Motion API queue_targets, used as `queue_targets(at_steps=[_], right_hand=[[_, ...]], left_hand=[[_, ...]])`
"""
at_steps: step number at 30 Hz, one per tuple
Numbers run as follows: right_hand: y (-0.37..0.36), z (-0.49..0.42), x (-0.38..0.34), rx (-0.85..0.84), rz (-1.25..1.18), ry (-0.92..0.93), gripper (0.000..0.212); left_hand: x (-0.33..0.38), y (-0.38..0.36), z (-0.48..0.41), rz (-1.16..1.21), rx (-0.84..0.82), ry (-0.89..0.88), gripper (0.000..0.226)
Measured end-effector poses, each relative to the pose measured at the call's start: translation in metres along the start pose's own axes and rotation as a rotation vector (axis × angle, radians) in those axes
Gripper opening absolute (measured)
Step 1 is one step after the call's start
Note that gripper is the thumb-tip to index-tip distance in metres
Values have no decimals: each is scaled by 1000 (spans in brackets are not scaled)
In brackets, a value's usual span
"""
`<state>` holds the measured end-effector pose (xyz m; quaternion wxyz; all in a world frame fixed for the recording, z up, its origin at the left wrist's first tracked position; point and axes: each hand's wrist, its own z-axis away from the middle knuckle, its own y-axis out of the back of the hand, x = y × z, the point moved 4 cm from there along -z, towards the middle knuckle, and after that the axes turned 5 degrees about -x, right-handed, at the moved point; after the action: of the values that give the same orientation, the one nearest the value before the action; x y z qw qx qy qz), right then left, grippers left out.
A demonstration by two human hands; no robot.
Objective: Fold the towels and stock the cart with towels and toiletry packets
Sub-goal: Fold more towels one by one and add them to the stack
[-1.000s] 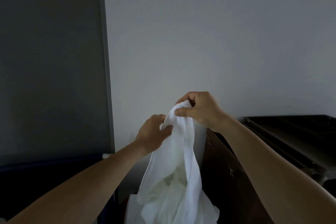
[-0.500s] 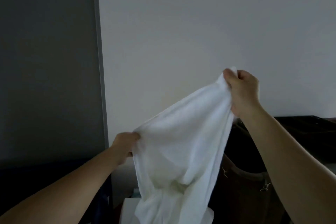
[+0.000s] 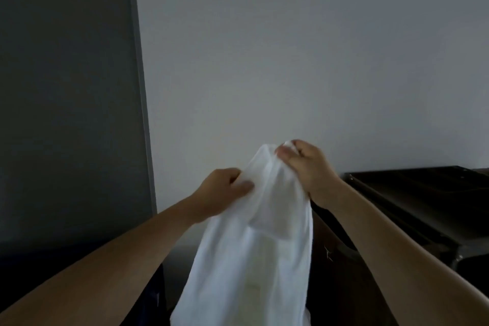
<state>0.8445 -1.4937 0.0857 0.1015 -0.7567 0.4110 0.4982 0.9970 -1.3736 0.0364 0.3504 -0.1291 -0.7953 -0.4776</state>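
- Left hand [image 3: 223, 190] pinches the white towel [image 3: 254, 246] at its upper left edge, thumb pressed over the cloth; right hand [image 3: 307, 167] grips the bunched top just beside it, slightly higher
- Towel hangs lengthwise below both hands, in front of the pale wall [image 3: 291, 47]; the hands must likely part sideways to spread it

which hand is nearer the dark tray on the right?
Right. The right hand pinches the towel top just left of the tray; the left hand grips the towel's other side, farther left.
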Motion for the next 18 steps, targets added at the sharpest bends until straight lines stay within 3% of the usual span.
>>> queue_targets(at_steps=[2, 4, 6, 9, 11, 13, 15, 18], right_hand=[[15, -12, -14, 102, -147, 49, 27], [25, -24, -29, 121, -236, 73, 25], [32, -34, -34, 68, -276, 88, 20], [38, -39, -25, -66, -151, 75, 25], [42, -35, -2, -210, 0, -42, 35], [39, -21, 26, -450, 169, -219, 28], [31, -11, 45, -524, 251, -295, 22], [11, -4, 45, -390, -20, -236, 15]], left_hand=[[-33, -20, 12, 258, -192, 133, 31], [-56, -34, 25, 303, -317, 211, 42], [-69, -42, 30, 352, -342, 249, 44], [-62, -28, 26, 474, -170, 231, 36], [-42, -2, 18, 406, 26, 145, 39], [-11, 27, 10, 267, 174, 20, 37], [21, 44, 0, 168, 188, -108, 35], [49, 34, -6, 16, 16, -209, 33]])
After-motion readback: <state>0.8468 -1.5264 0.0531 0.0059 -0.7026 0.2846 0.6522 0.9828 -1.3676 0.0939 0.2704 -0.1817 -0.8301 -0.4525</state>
